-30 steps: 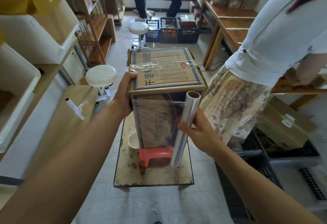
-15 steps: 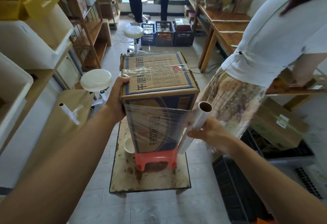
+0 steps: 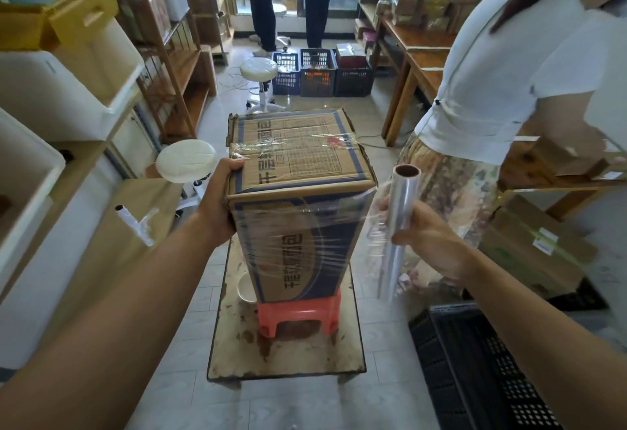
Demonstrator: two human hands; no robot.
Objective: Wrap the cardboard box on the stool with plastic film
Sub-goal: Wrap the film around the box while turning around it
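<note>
Head camera view: looking down past two bare forearms at a tall box on a stool.
Spare roll: a small film roll (image 3: 133,226) lies on a brown surface at far left.
Left hand (image 3: 220,206): clasps the upper left edge of the cardboard box (image 3: 298,199), thumb on the top face, fingers hidden behind the side.
Cardboard box: stands upright on a red plastic stool (image 3: 298,313), which sits on a stained low table (image 3: 285,355); clear plastic film (image 3: 298,239) covers its near face.
Right hand (image 3: 428,239): fingers curled around a roll of film (image 3: 397,226), held upright just right of the box, film stretched between them.
Bystander (image 3: 502,90): white top, patterned skirt, at far right.
</note>
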